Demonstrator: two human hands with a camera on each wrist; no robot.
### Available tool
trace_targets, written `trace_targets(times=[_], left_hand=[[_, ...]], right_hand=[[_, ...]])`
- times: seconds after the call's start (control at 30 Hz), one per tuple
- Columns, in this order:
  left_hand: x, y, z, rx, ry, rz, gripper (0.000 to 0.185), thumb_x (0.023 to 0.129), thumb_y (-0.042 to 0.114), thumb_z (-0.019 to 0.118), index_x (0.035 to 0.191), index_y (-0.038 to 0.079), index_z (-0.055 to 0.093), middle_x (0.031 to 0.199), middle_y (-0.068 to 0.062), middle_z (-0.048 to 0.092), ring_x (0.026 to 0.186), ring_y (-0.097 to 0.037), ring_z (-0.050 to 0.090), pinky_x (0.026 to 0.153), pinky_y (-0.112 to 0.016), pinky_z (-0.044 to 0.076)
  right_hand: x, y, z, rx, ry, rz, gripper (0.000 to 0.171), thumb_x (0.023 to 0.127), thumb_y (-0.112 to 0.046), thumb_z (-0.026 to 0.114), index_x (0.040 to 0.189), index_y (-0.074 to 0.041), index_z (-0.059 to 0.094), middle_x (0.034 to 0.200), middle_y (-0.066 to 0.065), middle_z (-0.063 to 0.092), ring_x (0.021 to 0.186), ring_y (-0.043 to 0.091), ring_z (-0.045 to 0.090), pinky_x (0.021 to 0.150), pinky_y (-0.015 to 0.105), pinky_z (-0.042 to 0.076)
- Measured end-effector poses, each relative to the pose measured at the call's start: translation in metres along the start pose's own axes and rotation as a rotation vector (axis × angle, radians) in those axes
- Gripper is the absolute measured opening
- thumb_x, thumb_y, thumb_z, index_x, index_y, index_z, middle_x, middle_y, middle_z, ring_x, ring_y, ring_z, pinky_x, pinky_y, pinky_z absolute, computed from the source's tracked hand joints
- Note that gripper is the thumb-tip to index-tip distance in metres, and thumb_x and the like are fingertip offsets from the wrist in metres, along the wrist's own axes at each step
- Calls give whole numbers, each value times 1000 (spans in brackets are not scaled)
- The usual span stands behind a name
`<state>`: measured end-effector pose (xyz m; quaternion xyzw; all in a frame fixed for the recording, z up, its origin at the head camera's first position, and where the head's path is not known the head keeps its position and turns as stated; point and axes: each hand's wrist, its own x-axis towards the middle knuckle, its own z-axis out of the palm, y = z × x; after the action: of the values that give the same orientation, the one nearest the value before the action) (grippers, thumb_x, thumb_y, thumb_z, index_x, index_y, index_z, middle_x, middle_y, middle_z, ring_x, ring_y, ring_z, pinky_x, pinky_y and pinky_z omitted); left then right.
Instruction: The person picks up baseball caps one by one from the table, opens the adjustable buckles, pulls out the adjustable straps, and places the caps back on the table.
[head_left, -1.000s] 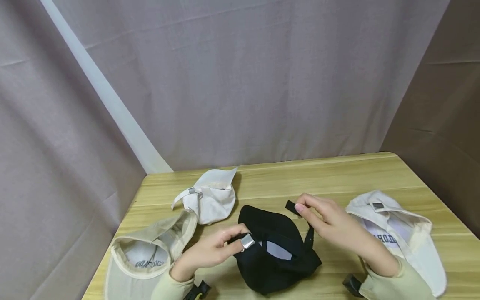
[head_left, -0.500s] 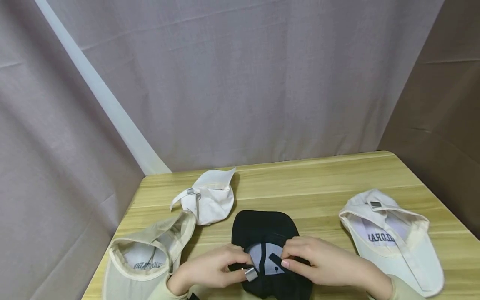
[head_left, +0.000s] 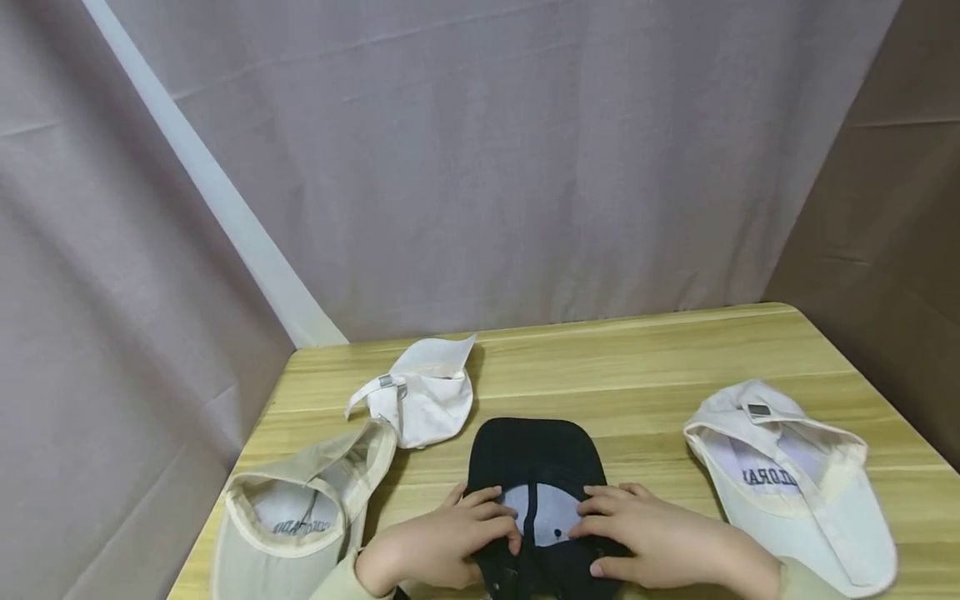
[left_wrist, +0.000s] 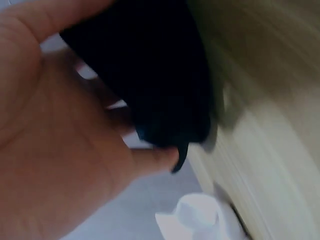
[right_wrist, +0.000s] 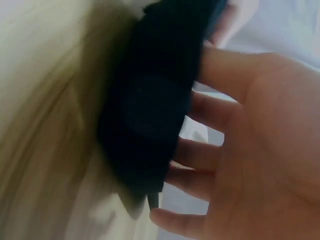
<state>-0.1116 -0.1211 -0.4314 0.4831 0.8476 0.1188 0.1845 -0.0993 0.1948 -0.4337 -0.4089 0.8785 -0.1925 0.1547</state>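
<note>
A black baseball cap [head_left: 536, 454] lies at the front middle of the table, its opening facing up and its brim pointing away from me. Grey lining and a dark seam show inside. My left hand [head_left: 457, 537] holds its left side, fingers bent over the rim. My right hand [head_left: 645, 537] holds the right side, fingers over the rim and thumb nearer me. Both wrist views show the fingers passing behind the dark cloth. The near part of the cap, by the strap, is partly cut off in the head view.
A beige cap [head_left: 285, 508] lies to the left, close to my left forearm. Behind it sits a small white cap [head_left: 431, 408] with a strap and buckle. An off-white lettered cap [head_left: 795, 492] lies on the right. Grey cloth [head_left: 525, 167] hangs behind the table.
The strap's loose end and metal buckle have left my fingers. The black cap has turned straight, brim away from me. Both hands have shifted onto its sides.
</note>
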Motion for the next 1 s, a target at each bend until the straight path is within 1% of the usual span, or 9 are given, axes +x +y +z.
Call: trace_targets(times=[0.13,0.2,0.3,0.4,0.5,0.6,0.73,0.87,1.0], left_hand=[[29,-2,-5,27,19,-55,53,71,-3,69,109,31,54,136,13,55,145,-34,33,104,-74,28],[44,-6,-10,27,27,-81,53,70,-4,69,107,30,55,133,14,56,145,-33,34,105,-74,27],[67,-14,-15,25,23,-108,50,72,-3,70,106,30,55,134,14,58,146,-32,33,107,-73,25],[90,-24,-20,7,15,-116,47,74,-2,69,107,29,56,134,14,58,147,-30,32,110,-71,21],[113,-33,-26,-24,17,-115,42,78,-1,68,107,27,57,134,14,59,148,-29,29,113,-69,16],[138,-40,-32,-32,19,-106,39,81,-1,66,108,26,58,135,13,58,149,-28,28,114,-67,16],[170,-44,-42,-31,7,-104,35,83,1,64,108,25,58,134,12,59,149,-27,27,116,-63,16],[194,-45,-50,-61,-7,-116,32,86,2,64,109,24,58,133,12,60,150,-27,25,117,-61,12],[213,-47,-54,-95,-6,-125,31,89,3,61,111,25,57,133,13,59,151,-24,23,119,-59,9]], right_hand=[[4,8,-2,-29,12,55,40,97,-47,62,130,-25,66,136,10,60,136,45,43,100,71,35],[6,15,-5,-45,25,81,39,97,-44,64,129,-22,67,135,12,61,136,47,43,99,72,35],[9,26,-11,-48,41,112,36,97,-39,65,126,-18,68,132,15,62,135,51,42,98,74,34],[11,41,-19,-51,64,130,33,96,-35,67,122,-14,69,127,14,64,132,54,42,97,74,35],[13,58,-26,-64,103,148,29,94,-31,70,117,-13,69,122,13,66,129,57,44,96,72,38],[13,74,-35,-79,129,187,26,93,-28,71,115,-13,68,121,11,67,128,58,44,97,69,40],[12,94,-45,-89,140,237,25,94,-28,71,113,-12,68,118,10,69,128,61,42,97,69,40],[10,113,-53,-78,162,257,22,93,-25,71,109,-10,67,110,9,70,126,64,41,98,68,39],[9,131,-60,-80,183,249,18,92,-19,72,104,-7,65,104,9,70,121,65,45,103,69,34]])
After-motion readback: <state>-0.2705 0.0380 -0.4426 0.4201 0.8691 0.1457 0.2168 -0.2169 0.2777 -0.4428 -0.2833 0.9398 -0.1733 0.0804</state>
